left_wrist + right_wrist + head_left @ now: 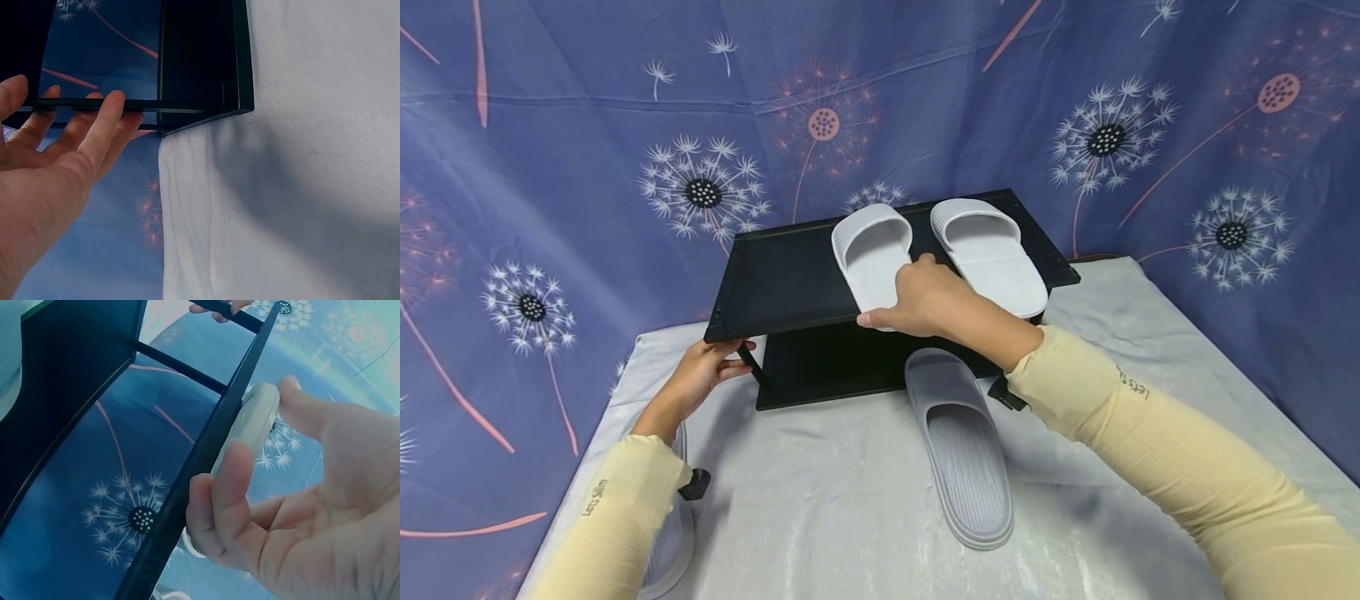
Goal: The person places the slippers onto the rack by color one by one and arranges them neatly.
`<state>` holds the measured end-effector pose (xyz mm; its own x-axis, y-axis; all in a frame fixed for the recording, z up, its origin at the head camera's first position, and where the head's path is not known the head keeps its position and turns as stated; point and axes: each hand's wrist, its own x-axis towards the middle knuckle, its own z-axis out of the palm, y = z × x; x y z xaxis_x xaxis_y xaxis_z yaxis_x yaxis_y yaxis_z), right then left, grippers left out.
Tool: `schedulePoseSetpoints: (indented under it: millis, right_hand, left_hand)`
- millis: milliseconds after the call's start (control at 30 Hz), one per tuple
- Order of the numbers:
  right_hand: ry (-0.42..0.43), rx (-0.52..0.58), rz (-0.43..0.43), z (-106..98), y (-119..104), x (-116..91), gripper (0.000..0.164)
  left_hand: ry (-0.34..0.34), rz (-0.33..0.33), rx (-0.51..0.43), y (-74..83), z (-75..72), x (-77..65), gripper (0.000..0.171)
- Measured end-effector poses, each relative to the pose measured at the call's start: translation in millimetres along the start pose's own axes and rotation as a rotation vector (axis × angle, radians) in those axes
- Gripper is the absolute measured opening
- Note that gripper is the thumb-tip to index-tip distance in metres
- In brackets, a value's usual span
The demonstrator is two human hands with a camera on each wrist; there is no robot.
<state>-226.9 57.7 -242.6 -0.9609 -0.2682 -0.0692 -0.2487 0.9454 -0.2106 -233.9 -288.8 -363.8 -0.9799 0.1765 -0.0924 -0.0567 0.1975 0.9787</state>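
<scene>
A black two-tier shoe rack (782,275) stands on the cloth-covered table. My left hand (700,375) grips its left side below the top board, with fingers around the side post (169,105). On the top board lie two white slippers. My right hand (928,296) pinches the near end of the left white slipper (872,242), thumb and fingers on opposite sides of its edge (250,419). The other white slipper (1000,267) lies to the right, beyond my right wrist. A grey slipper (970,467) lies in front of the rack, its far end overlapping the lower board in view.
Another grey slipper (673,542) lies at the front left, partly covered by my left forearm. Whitish cloth (820,500) covers the table. A blue dandelion-print curtain (925,100) hangs behind the rack and along both sides.
</scene>
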Motion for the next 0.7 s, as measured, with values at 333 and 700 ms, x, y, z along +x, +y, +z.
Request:
schedulePoseSetpoints:
  millis: [333, 700]
  right_hand:
    - [0.019, 0.085, 0.037, 1, 5, 0, 0.084]
    - [0.062, 0.176, 0.000, -5, 15, -8, 0.090]
  left_hand:
    - [0.003, -0.008, 0.001, -0.7, 1.3, -0.2, 0.021]
    - [0.002, -0.029, 0.011, 1.9, 0.6, -1.1, 0.031]
